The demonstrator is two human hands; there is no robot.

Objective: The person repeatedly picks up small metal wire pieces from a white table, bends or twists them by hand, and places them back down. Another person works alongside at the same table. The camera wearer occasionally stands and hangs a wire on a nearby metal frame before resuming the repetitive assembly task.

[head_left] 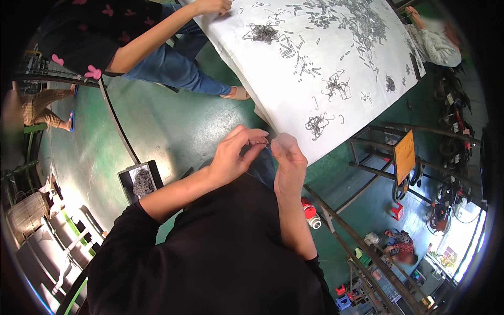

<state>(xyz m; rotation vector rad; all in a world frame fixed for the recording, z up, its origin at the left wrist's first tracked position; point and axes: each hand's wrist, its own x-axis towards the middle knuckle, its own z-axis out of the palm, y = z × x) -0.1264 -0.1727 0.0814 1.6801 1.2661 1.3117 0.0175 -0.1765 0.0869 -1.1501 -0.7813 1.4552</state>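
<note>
In front of my body, near the table's close edge, my left hand (236,149) is closed, with thumb and fingertips pinching a small, thin wire hook (267,143). My right hand (289,157) meets it from the other side, its fingers pressed together at the hook. What the right fingertips grip is partly hidden. Beyond them is the white-covered table (286,107). A tangled pile of dark wire hooks (316,126) lies closest to my hands, with another loose pile (336,85) behind it. Many short dark metal pieces (362,23) are spread over the far part.
Across the table's left side a co-worker's hand (212,6) rests at the edge; another person (438,47) sits far right. A black bin (126,184) with dark small parts stands left on the green floor. Metal frames (362,152) and a red-and-white bottle (312,214) are at right.
</note>
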